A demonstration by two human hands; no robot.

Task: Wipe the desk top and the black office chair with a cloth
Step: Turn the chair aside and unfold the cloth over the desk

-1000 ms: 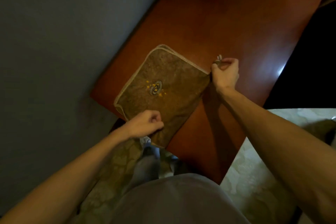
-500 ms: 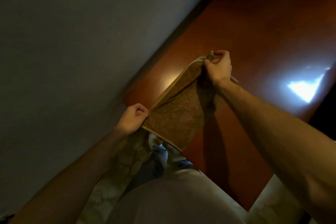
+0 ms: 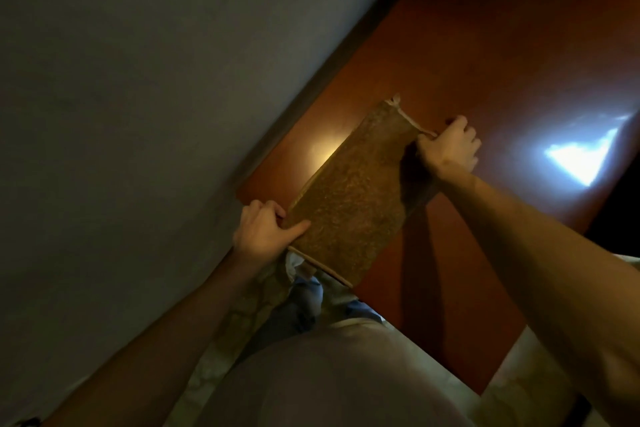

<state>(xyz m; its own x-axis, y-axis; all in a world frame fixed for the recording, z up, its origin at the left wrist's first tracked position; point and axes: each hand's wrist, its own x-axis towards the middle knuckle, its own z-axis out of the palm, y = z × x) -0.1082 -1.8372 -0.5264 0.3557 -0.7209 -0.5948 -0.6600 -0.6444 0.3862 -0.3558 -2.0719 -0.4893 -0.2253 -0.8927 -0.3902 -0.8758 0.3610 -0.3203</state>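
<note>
đang thinking
Let me write ~47 words, all lower case, open with adverb or small discourse word, third person.

Things: cloth (image 3: pixel 349 198), desk (image 3: pixel 485 62), left hand (image 3: pixel 261 232), right hand (image 3: pixel 450 146).

Cloth is folded, lying near the desk's near-left corner, by the wall edge. Left hand pinches near end; right hand grips far-right corner.

No earlier references. Avoid "still".

Draft: "well, the cloth [..] is soft, light and limp, folded into a strip, so it is best held at its ends. it lies at the desk's [..] left corner, along the wall-side edge. the left hand [..] pinches its near end, fingers curled; the right hand [..] grips the far corner, fist closed."

Count words: well(1) the cloth is soft, light and limp,(8) folded into a strip,(12) so it is best held at its ends.(20) it lies at the desk's left corner,(27) along the wall-side edge.(31) the left hand pinches its near end,(38) fingers curled;(40) the right hand grips the far corner,(47) fist closed(49). Fine.

"judgement" wording: "looks soft". Desk point: bare part 1400,300. Does it lie or held slightly above? It overhangs the near edge. "lies across the desk's near left corner". Ok.

Wall mention: "wall-side edge" — wall named? Put wall in REST maybe. Avoid: "along its left edge". Fine.well, the cloth (image 3: pixel 349 198) looks soft, light and limp, folded into a strip, so it is best held at its ends. it lies at the desk's (image 3: pixel 485 45) near left corner, overhanging the near edge. the left hand (image 3: pixel 261 232) pinches its near end, fingers curled; the right hand (image 3: pixel 450 146) grips the far corner, fist closed.

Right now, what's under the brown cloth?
The reddish desk top shows round the cloth, which the left hand and right hand grip; its near end overhangs the desk edge. The desk directly beneath is covered, so anything there is hidden.
</note>
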